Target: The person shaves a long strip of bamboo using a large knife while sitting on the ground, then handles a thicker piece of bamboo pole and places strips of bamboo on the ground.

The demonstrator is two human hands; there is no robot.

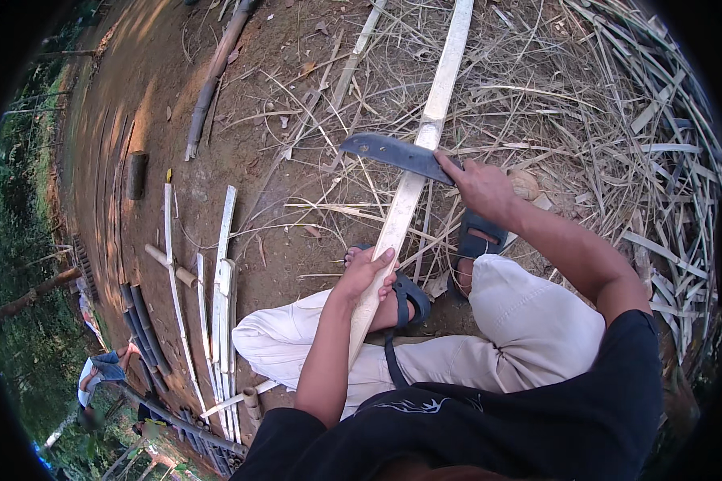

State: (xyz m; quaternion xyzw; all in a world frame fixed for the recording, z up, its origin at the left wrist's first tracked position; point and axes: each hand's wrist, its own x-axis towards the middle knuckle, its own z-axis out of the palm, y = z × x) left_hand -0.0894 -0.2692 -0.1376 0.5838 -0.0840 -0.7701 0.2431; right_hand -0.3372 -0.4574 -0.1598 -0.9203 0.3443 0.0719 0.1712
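Left hand (367,275): fingers clasp flat, pale bamboo strip (401,210)
Right hand (483,187): fingers grip curved dark-metal knife (393,155)
Slip risk: twisting strip could deflect knife

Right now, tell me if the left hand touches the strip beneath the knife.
Touching: the head view shows the left hand wrapped around the strip, no gap between them.
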